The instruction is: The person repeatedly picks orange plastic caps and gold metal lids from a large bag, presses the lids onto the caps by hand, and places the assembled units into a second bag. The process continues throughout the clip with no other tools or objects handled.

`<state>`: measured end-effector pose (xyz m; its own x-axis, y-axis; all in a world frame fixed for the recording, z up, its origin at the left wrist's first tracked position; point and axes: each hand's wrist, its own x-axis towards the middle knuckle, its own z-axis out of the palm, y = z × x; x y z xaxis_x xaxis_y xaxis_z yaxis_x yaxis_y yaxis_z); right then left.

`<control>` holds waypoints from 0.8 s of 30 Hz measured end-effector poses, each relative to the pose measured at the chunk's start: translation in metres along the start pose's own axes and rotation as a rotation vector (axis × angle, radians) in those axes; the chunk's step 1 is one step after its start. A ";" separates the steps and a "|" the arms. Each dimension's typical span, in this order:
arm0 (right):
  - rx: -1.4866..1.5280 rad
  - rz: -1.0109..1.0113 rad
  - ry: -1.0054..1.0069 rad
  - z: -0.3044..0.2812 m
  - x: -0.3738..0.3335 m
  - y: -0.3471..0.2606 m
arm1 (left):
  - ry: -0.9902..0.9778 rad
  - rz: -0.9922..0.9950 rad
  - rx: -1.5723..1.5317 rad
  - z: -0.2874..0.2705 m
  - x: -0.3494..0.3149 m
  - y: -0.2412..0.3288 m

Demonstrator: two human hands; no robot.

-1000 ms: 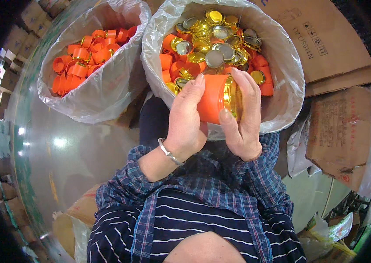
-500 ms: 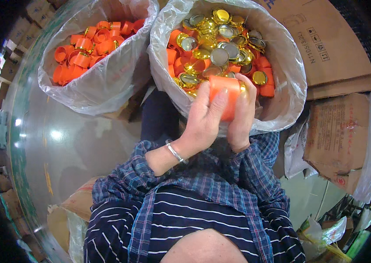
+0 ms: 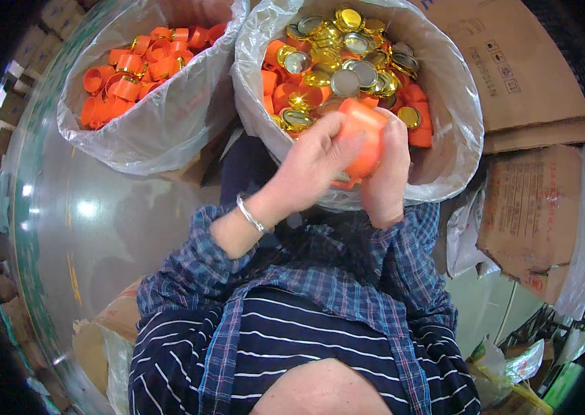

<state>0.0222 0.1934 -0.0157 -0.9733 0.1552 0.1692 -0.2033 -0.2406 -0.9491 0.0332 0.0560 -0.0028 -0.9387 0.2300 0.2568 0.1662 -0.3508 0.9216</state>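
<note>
Both my hands grip an orange plastic cap (image 3: 363, 135) over the near rim of a plastic-lined bin (image 3: 448, 104). My left hand (image 3: 313, 166) wraps it from the left, thumb and fingers across its front. From the right my right hand (image 3: 386, 173) clasps it, fingers behind. A second orange piece shows just under the cap, between my palms. The bin holds several gold metal lids (image 3: 344, 52) mixed with orange caps. A silver bangle sits on my left wrist.
A second plastic-lined bin (image 3: 161, 128) at the upper left holds only orange caps (image 3: 130, 69). Flattened cardboard boxes (image 3: 514, 76) lie at the right. A glossy grey floor (image 3: 85, 228) spreads to my left, with cartons along its far edge.
The cap has turned in my hands: its gold lid end, seen on the right a second ago, is now hidden. My left hand has shifted up and over the cap's front.
</note>
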 end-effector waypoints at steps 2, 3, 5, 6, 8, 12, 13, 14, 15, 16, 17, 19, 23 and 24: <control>0.231 0.178 0.042 0.005 -0.002 -0.003 | -0.007 0.162 0.476 0.005 -0.010 -0.003; 0.062 0.093 0.063 0.009 -0.006 -0.003 | 0.067 0.140 0.404 0.009 -0.010 -0.005; -0.282 -0.099 0.039 0.011 -0.010 -0.004 | 0.231 -0.046 0.102 0.009 -0.006 -0.007; -0.463 -0.366 0.025 0.010 -0.010 -0.004 | 0.294 -0.170 -0.046 0.007 -0.003 -0.007; -0.854 -0.819 -0.099 0.004 -0.008 -0.005 | 0.311 -0.336 -0.430 0.002 0.008 -0.005; -0.234 -0.092 -0.073 -0.004 -0.001 -0.003 | 0.161 -0.166 -0.210 0.011 0.002 0.002; 0.015 0.009 -0.042 -0.004 0.001 -0.001 | 0.083 0.016 -0.116 0.017 -0.004 0.003; -0.086 -0.006 -0.062 -0.004 -0.001 0.000 | 0.076 0.011 0.070 0.024 -0.009 0.002; -0.176 -0.041 -0.069 -0.002 -0.005 0.002 | 0.165 0.023 0.094 0.026 -0.010 0.002; -0.249 -0.134 -0.127 -0.002 -0.010 0.002 | 0.267 -0.065 0.102 0.027 -0.010 0.001; -0.467 -0.238 -0.078 -0.001 -0.011 0.003 | 0.282 -0.095 -0.119 0.025 -0.008 0.001; -0.721 -0.592 -0.132 -0.003 -0.013 -0.001 | 0.285 -0.324 -0.463 0.016 0.000 0.001; -0.716 -0.613 -0.205 -0.004 -0.009 -0.005 | 0.325 -0.304 -0.373 0.010 0.007 -0.001; -0.613 -0.494 -0.177 -0.004 -0.005 -0.005 | 0.340 -0.198 -0.243 0.014 0.005 -0.003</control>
<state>0.0282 0.1972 -0.0132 -0.7988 -0.0603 0.5985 -0.5702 0.3929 -0.7215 0.0323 0.0710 -0.0004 -0.9978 0.0176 -0.0646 -0.0638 -0.5423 0.8378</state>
